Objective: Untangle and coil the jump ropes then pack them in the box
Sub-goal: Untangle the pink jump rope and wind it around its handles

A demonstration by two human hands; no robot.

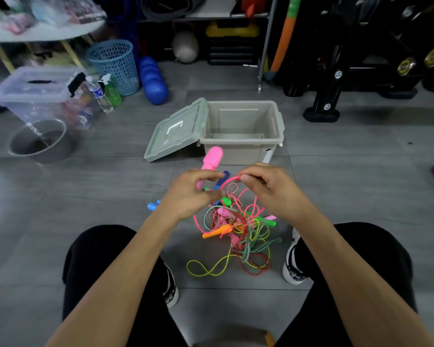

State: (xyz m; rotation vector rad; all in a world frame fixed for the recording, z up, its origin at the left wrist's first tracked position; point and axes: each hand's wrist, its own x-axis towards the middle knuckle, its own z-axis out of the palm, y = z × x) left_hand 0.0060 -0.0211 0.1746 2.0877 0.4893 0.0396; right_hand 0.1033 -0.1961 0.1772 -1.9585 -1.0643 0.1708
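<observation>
Left hand: your left hand (188,194) is raised above the floor, fingers curled round a pink rope (229,180); a pink handle (212,157) stands up just beyond its knuckles.
Right hand: your right hand (266,186) pinches the same pink rope between thumb and fingertips, close to the left hand; the short span of rope arches between the two.
Rope pile: the tangle of jump ropes (238,236) lies on the grey floor (110,196) below your hands and between your feet; pink, green, red and yellow cords cross one another, with an orange handle (217,231), green handles and pink handles caught among them. A yellow-green loop (206,267) trails out toward you.
Blue handle: a blue handle (152,205) shows at the left wrist, partly hidden.
Box: the grey box (241,131) stands open beyond the pile, nothing visible inside; its lid (176,130) leans against its left side.
Surroundings: a clear lidded bin (40,93) and a blue mesh basket (113,63) sit far left.
</observation>
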